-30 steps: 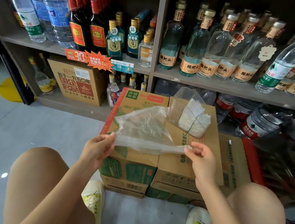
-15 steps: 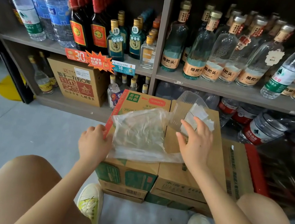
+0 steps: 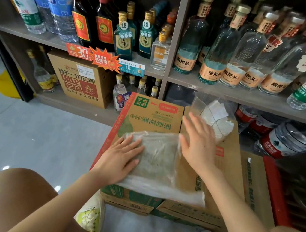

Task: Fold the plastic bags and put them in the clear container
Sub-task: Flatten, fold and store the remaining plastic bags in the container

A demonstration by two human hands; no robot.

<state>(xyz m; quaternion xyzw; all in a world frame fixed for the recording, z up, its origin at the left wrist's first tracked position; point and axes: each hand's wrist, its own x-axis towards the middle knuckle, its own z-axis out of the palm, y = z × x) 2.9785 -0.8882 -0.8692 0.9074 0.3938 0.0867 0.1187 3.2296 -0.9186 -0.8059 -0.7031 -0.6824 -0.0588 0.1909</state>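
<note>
Our left hand [image 3: 120,160], fingers straight and spread, is pressing the crinkly translucent plastic bag [image 3: 159,162] flat on the cardboard box [image 3: 147,119]. Our right hand [image 3: 196,147], fingers likewise apart, is covering its far right corner and partly hiding the clear container [image 3: 199,102].

Bag [image 3: 159,157] clear, crinkly, greyish sheen. Box [image 3: 149,118] brown card, green print, red stripe down left edge. Container [image 3: 199,104] clear; folded bags [image 3: 217,118] inside white. Shoes [image 3: 90,218] white with lime-yellow. Floor [image 3: 27,137] pale grey. Shelf [image 3: 230,92] grey-brown. Dark bottles [image 3: 102,28] red-gold labels; teal bottles [image 3: 123,42] white "18" tags; clear bottles [image 3: 230,75] orange labels. Starburst tag [image 3: 102,60] orange-red
</note>
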